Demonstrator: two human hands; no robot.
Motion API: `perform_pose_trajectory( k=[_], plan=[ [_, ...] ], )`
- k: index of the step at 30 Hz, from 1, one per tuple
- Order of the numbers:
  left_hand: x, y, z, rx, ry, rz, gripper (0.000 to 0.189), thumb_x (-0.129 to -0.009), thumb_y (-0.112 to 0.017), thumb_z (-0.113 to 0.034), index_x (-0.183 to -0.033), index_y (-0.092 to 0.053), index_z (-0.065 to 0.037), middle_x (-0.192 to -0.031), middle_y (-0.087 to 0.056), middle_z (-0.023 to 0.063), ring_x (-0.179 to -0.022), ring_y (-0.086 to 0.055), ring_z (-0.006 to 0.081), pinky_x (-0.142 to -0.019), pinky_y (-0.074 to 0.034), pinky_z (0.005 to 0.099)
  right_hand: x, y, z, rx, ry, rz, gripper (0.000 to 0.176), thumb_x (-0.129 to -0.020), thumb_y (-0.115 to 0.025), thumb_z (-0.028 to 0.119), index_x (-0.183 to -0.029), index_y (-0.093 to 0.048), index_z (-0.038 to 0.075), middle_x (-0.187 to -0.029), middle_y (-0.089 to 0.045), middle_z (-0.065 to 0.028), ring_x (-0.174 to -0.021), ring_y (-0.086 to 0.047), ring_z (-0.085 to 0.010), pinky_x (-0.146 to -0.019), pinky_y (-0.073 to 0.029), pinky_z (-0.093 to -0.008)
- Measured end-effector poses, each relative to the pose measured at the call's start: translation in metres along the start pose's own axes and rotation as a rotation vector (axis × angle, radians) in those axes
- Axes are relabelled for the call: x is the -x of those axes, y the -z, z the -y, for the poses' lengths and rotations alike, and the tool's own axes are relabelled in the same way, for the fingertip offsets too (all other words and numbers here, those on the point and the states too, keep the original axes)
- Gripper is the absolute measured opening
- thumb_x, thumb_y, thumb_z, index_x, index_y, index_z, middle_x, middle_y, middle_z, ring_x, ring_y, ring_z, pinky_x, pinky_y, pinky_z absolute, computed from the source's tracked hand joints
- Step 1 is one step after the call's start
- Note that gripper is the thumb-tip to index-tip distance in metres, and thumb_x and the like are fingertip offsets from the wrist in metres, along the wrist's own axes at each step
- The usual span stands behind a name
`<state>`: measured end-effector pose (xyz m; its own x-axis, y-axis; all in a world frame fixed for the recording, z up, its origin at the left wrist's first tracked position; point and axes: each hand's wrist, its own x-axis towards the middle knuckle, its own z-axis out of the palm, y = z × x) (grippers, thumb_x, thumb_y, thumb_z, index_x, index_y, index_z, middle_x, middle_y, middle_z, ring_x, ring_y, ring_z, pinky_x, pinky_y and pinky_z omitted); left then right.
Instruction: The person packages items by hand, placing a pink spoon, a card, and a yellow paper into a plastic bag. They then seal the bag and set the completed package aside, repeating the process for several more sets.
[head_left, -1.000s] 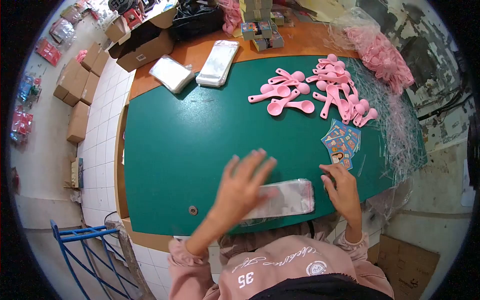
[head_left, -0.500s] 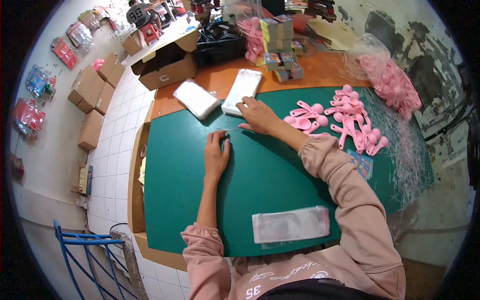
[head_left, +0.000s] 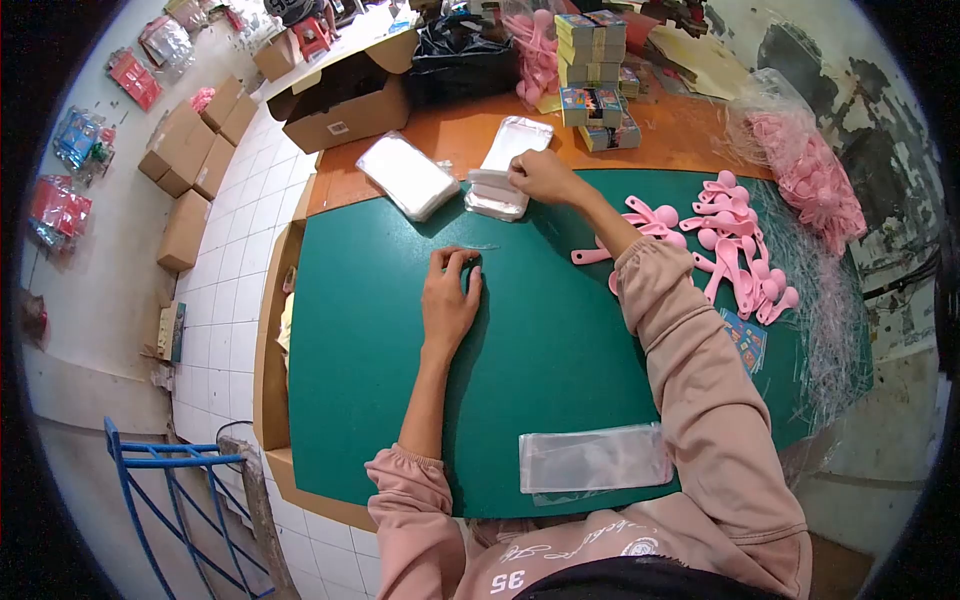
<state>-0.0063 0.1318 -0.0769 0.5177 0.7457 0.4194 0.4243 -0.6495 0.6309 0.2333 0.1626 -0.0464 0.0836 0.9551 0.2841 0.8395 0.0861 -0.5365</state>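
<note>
My right hand pinches the near part of a clear plastic sleeve on the right-hand stack, lifting it into a fold. My left hand rests on the green table mat, fingers curled by a thin transparent strip; whether it grips the strip is too small to tell. A second stack of white-looking sleeves lies to the left. Flat clear bags lie near the table's front edge. Pink scoops are piled to the right of my right forearm.
Stacked card bundles, an open cardboard box and a black bag stand at the back. Printed cards, a bag of pink scoops and plastic shreds lie at the right.
My right hand has moved up and right, and a sleeve's end on the stack is now lifted. My left hand has shifted slightly right. The view has shifted a little.
</note>
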Motion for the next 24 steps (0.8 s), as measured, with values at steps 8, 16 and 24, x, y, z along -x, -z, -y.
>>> perform_pose_trajectory(
  k=[8, 16, 24],
  plan=[
    [0.0, -0.003, 0.003, -0.005, 0.026, 0.001, 0.016, -0.079, -0.058, -0.009, -0.096, -0.059, -0.005, -0.1, -0.052, 0.0119, -0.092, -0.055, 0.0283, -0.08, -0.044, 0.0358, -0.013, -0.001, -0.023, -0.488, -0.295, 0.102, 0.023, -0.068, -0.061, 0.017, -0.073, -0.066, -0.006, -0.063, -0.062, -0.0119, -0.056, -0.061, -0.0178, -0.055, -0.05, -0.0285],
    [-0.02, -0.001, -0.003, -0.117, 0.081, 0.128, 0.028, -0.079, -0.06, -0.012, -0.106, -0.054, -0.009, -0.098, -0.052, 0.0101, -0.085, -0.058, 0.0247, -0.071, -0.048, 0.0359, -0.014, 0.001, -0.024, -0.564, -0.386, 0.1, 0.018, -0.069, -0.061, 0.01, -0.074, -0.064, -0.007, -0.066, -0.061, -0.0099, -0.057, -0.061, -0.0166, -0.055, -0.052, -0.0271],
    [-0.057, -0.034, 0.015, 0.07, 0.062, -0.036, 0.031, -0.08, -0.056, -0.011, -0.109, -0.049, -0.005, -0.09, -0.054, 0.0092, -0.079, -0.059, 0.0249, -0.067, -0.047, 0.0393, -0.018, -0.017, -0.045, -0.469, -0.335, 0.028, 0.024, -0.065, -0.062, 0.018, -0.065, -0.064, -0.006, -0.061, -0.062, -0.0129, -0.055, -0.061, -0.0211, -0.056, -0.049, -0.0311]
  ],
)
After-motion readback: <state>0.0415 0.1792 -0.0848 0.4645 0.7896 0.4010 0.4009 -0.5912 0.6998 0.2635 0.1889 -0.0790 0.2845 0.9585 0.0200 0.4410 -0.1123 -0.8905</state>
